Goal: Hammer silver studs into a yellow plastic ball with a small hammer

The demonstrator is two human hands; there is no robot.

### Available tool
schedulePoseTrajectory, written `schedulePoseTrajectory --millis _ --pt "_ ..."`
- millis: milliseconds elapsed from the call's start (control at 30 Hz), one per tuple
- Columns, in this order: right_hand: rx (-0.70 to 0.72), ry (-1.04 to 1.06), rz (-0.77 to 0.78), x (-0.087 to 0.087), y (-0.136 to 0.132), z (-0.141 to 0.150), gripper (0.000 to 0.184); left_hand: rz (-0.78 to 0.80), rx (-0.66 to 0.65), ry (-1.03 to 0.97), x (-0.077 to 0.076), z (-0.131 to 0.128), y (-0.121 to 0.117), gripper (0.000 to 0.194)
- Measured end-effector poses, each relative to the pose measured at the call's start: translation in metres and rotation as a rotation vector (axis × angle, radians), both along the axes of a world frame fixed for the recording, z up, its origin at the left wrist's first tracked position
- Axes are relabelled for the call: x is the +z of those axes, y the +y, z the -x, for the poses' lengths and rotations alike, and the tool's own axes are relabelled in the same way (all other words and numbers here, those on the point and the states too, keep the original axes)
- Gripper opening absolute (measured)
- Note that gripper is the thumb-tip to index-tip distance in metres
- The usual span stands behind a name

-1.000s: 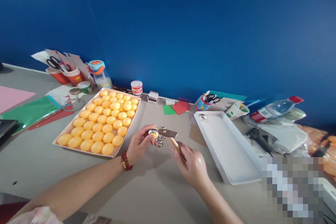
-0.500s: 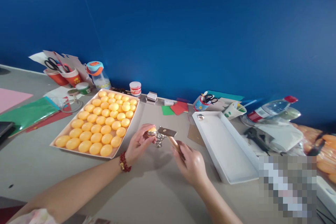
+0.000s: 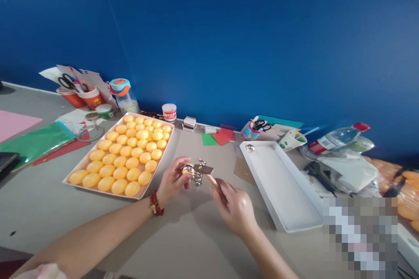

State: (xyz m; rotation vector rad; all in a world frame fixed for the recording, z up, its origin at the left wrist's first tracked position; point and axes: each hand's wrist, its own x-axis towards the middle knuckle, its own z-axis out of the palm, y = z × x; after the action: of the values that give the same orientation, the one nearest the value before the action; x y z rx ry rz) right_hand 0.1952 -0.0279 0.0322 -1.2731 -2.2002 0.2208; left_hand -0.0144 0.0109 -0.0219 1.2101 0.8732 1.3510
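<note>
My left hand (image 3: 173,181) grips an orange ping-pong ball (image 3: 187,168) partly covered with small shiny silver pieces, held between thumb and fingers. In my right hand (image 3: 234,205) is a hammer (image 3: 204,169) with a wooden handle, its dark metal head at or very close to the ball's right side; I cannot tell whether they touch. On the table below the hammer head lies a small heap of silver pieces (image 3: 198,179), which look like thumbtacks. A silver-covered ball (image 3: 250,148) rests in the far left corner of the white tray (image 3: 279,222).
A shallow box (image 3: 140,197) with several rows of orange balls stands on the left. Behind are a lidded tub (image 3: 169,112), small boxes (image 3: 189,123) and coloured paper (image 3: 224,136). A pen cup (image 3: 250,131), plastic bottle (image 3: 337,137) and black glue gun (image 3: 318,174) stand right.
The hammer has moved left, so its head is now at the ball. The ball in my left hand shows more of its silver side. The camera view has shifted slightly.
</note>
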Motion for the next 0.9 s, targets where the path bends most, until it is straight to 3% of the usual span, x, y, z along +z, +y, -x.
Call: schedulePoseTrajectory --millis 167,900 --pt "0.024 -0.022 0.007 0.0006 -0.0013 0.0015 0.024 -0.008 -0.010 -0.004 -0.0015 0.0018 0.0006 0.027" --pt "0.011 -0.041 0.041 -0.0018 0.0003 0.0018 0.022 -0.010 -0.008 -0.058 0.0005 0.0015 0.0010 0.027"
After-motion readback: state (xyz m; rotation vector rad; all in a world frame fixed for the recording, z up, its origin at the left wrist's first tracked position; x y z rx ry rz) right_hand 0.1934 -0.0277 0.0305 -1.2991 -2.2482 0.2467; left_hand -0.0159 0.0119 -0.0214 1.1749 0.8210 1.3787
